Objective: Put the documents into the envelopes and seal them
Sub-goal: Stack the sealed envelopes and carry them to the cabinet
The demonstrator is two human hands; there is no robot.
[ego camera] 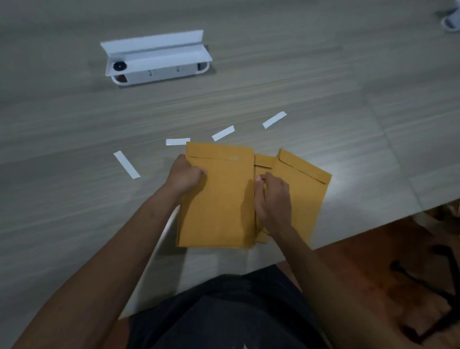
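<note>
Honestly, just keep the left hand [186, 175] and right hand [272, 197] pinching the front envelope [218, 198], both grips curled on its side edges above the tabletop [61, 133]; press flap flat, then stack.

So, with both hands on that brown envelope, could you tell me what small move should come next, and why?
Probably lay the brown paper envelope on the others: its flap looks folded shut, four white paper strips lie spent, and the left hand and right hand grip its edges.
</note>
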